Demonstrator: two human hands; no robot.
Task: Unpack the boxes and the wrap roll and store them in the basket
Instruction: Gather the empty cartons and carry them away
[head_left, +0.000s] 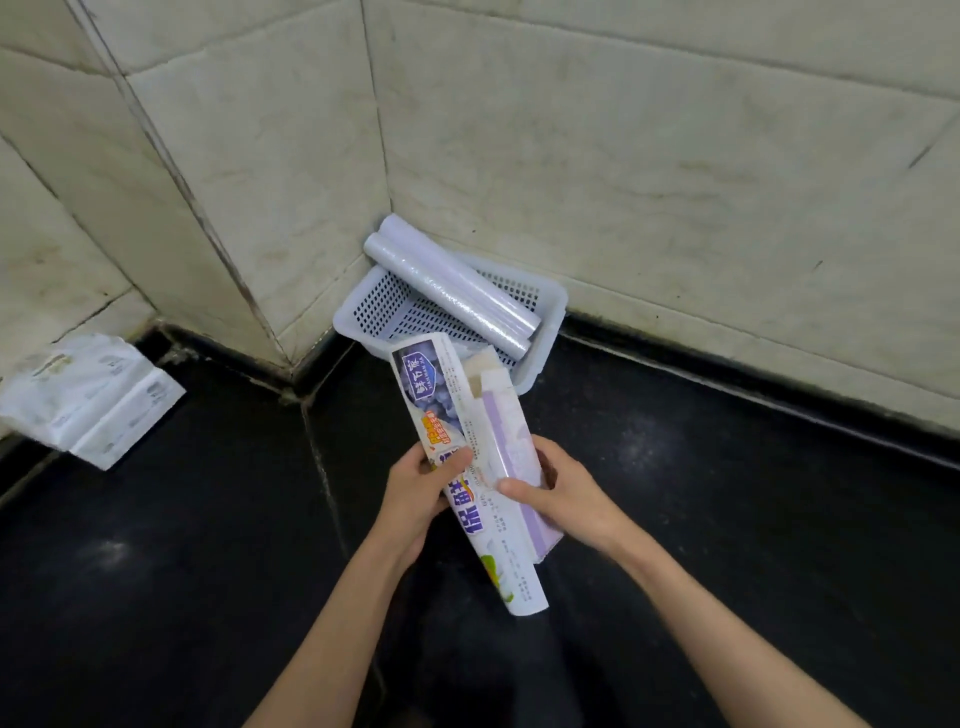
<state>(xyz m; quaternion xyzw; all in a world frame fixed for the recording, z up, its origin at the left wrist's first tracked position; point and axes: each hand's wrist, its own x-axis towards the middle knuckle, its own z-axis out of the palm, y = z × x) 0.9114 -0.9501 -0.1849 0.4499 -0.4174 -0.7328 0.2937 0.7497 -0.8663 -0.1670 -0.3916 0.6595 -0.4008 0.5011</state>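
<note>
Held over the dark counter (727, 493) in front of the basket (540, 364): a long printed box (470, 467), far end flaps open and aimed toward the basket, probably so whatever is inside can slide out that way. Left hand (415, 488) clamped on the box's left edge, thumb pressed on the printed face, steadying it at a slant. Right hand (566, 493) closed around the right side, thumb over the pale lilac panel (511, 447), fingers behind and out of sight; hard to tell whether that lilac part is an inner roll or only the box's side. Basket tucked into the corner where the tiled walls (623, 156) meet, likely to keep it from sliding. Two wrap rolls (457, 291) already lying diagonally across it, upper ends propped on the back rim near the wall, lower ends reaching the front rim, too long to lie flat inside. Flattened white packaging (93, 405) lying well apart at the left against the wall, seemingly set aside as done with. Judged from this: unpacking partly finished, this box's contents not yet in the basket, next a pull or tip to free them
</note>
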